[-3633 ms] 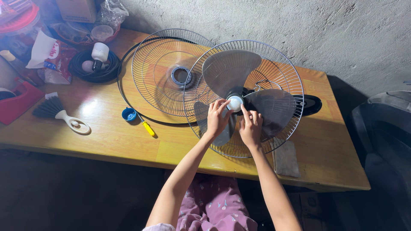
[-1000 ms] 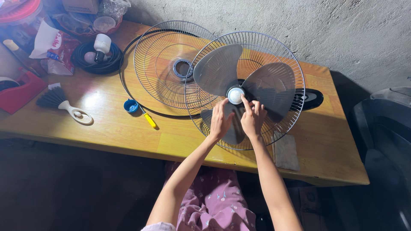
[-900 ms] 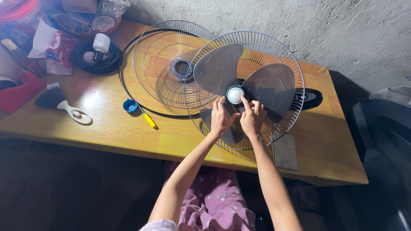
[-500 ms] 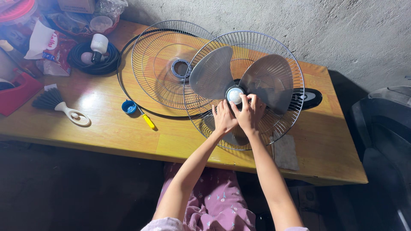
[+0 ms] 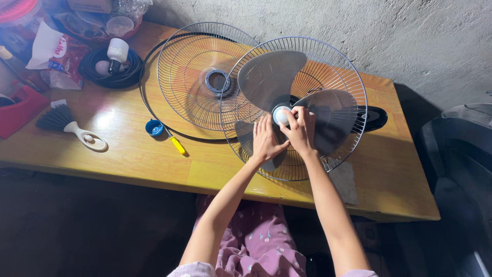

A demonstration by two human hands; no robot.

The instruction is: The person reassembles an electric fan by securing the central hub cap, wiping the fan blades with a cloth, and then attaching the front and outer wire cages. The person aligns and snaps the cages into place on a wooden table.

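A grey three-bladed fan blade (image 5: 274,77) sits inside a round wire rear guard (image 5: 353,77) lying on the wooden table (image 5: 133,159). At its hub is a white round cap (image 5: 280,114). My right hand (image 5: 301,131) has its fingers closed around the cap from the right. My left hand (image 5: 265,139) lies flat on the lower left blade, fingers together, touching the hub's left side. The loose front wire guard (image 5: 197,77) lies behind and to the left, partly overlapped by the rear guard.
A yellow-handled screwdriver (image 5: 177,145) and a blue cap (image 5: 153,127) lie left of the fan. Further left are a white-handled brush (image 5: 69,123), a coiled black cable (image 5: 102,77) with a bulb, a red tray (image 5: 20,105). A grey pad (image 5: 344,182) lies at the table's front right.
The blade has turned about its hub, its blades now pointing in new directions. My right hand has shifted up onto the white cap; my left hand stays pressed on the blade.
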